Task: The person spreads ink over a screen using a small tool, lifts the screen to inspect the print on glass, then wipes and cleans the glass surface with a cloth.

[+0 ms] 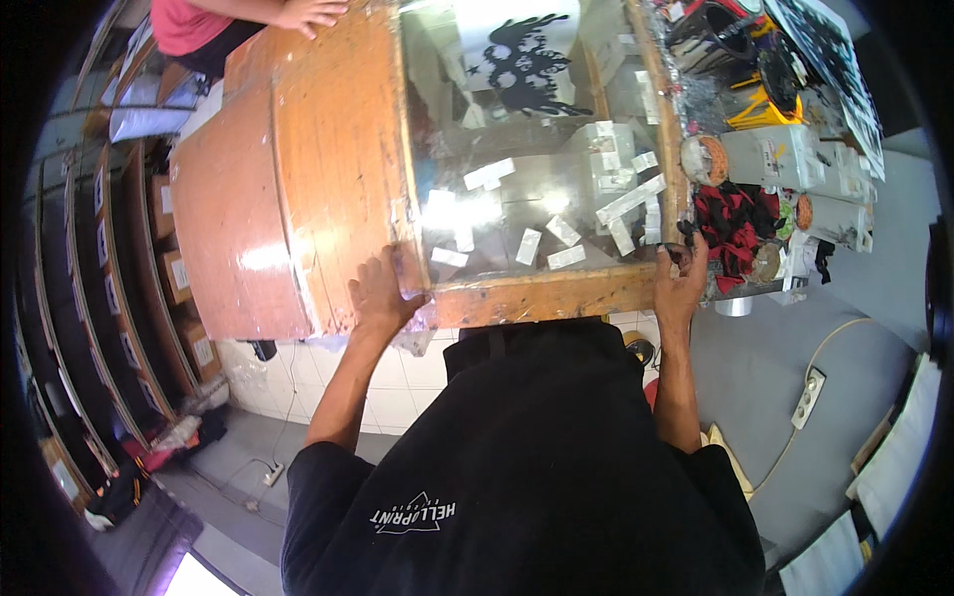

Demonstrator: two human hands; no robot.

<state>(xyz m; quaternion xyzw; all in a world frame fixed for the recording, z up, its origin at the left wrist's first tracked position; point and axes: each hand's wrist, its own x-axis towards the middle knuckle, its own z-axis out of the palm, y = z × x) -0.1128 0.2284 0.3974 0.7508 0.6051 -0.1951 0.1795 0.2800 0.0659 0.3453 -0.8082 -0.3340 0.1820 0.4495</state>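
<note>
The grip of the left hand (383, 296) is spread, fingers apart, on the wood of the counter (343, 169), by the near left corner of the glass panel (542, 149). At the near right corner the fingers of the right hand (682, 281) are bent, their tips darkened; whether anything is clamped in that grip cannot be told. The panel is framed in wood and lies far of the 2 hands and between them. At its far end a white sheet (522, 65) with a black print is seen, well apart from both hands, neither clearly nearer. Its long axis cannot be judged, as it is cut off by the view. Over the near half, short white strips (631, 199) are scattered at mixed angles. Pale lettering (412, 514) is shown upside down on the black shirt (556, 427); the labels (180, 273) on boxes at left are too small to be read.
</note>
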